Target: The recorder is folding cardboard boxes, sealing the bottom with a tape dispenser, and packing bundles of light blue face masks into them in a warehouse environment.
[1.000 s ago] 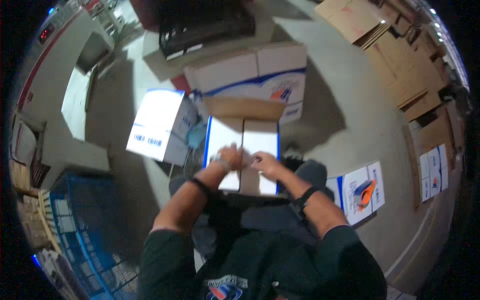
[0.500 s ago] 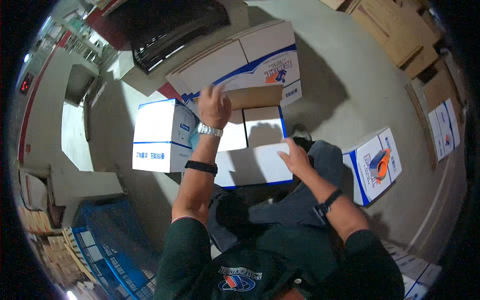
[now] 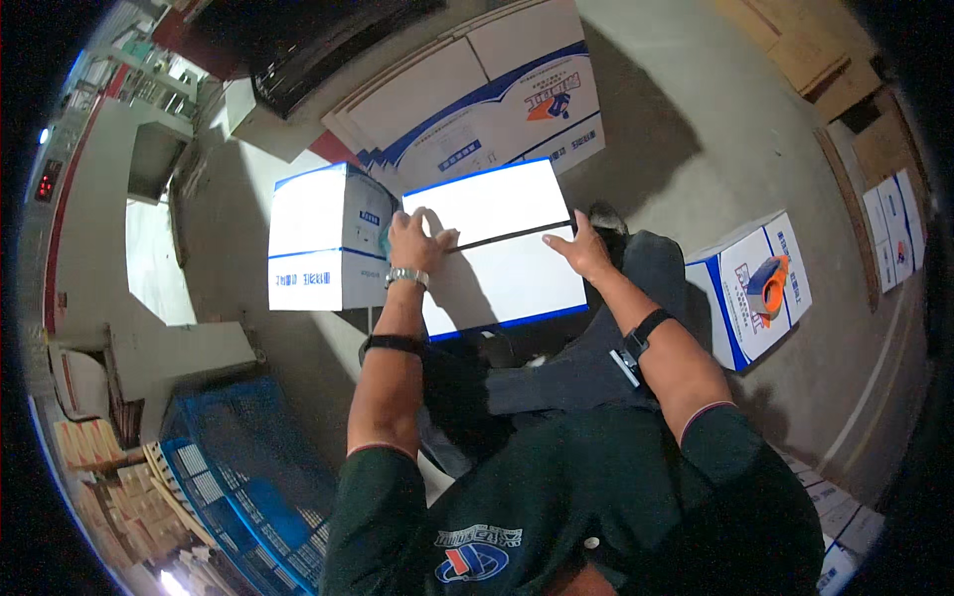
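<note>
A white cardboard box (image 3: 512, 278) with blue edging sits in front of my knees, its two top flaps lying flat with a dark narrow gap between them. My left hand (image 3: 415, 243) grips the box's left edge near that gap, thumb and fingers bent over the flaps. At the right end of the gap, my right hand (image 3: 586, 248) holds the edge, with its thumb on top and its fingers down the side. An orange-and-blue tape dispenser (image 3: 768, 286) rests on another white box (image 3: 740, 298) to my right.
A white-and-blue box (image 3: 328, 238) stands close on the left. Flat white cartons (image 3: 467, 99) lean in a stack beyond my box. Blue crates (image 3: 238, 487) are at lower left, brown cardboard (image 3: 795, 45) at far right. Machinery (image 3: 328, 50) stands at the back.
The far and near flaps, raised or folded outward before, now lie over the opening. My left hand has come down onto the left edge; my right hand has moved away from me along the right edge.
</note>
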A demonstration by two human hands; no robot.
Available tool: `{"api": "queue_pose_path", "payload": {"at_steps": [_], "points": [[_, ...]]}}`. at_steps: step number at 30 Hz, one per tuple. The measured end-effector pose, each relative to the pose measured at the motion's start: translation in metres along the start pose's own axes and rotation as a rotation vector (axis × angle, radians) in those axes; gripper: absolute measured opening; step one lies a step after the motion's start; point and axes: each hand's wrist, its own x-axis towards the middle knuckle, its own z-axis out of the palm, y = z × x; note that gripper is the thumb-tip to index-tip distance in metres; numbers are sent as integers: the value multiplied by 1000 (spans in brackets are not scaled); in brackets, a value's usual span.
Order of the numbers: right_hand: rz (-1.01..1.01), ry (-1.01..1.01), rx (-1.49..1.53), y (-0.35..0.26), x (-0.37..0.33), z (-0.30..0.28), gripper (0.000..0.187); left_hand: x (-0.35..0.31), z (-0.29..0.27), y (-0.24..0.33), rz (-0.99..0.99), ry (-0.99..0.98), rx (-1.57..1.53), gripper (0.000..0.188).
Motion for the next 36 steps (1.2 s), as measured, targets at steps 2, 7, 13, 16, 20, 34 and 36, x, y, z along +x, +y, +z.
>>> {"api": "queue_pose_path", "payload": {"at_steps": [2, 7, 13, 16, 20, 34, 36], "points": [[-83, 4, 77, 10, 8, 8, 94, -6, 7, -5, -231, -90, -177, 81], [-34, 172, 31, 3, 5, -2, 79, -30, 28, 17, -288, -182, -171, 79], [-38, 430, -49, 36, 11, -23, 64, -31, 46, 52, -35, -40, -258, 75], [-35, 412, 7, 51, 17, -30, 50, -17, 58, 61, 124, 125, 106, 58], [-285, 547, 3, 36, 11, -30, 55, -12, 53, 71, 404, 196, -231, 32], [306, 607, -488, 241, -79, -320, 52, -7, 75, 56, 323, 88, 49, 73], [270, 629, -431, 266, -83, -339, 46, -5, 71, 69, 306, 48, 43, 77]]}}
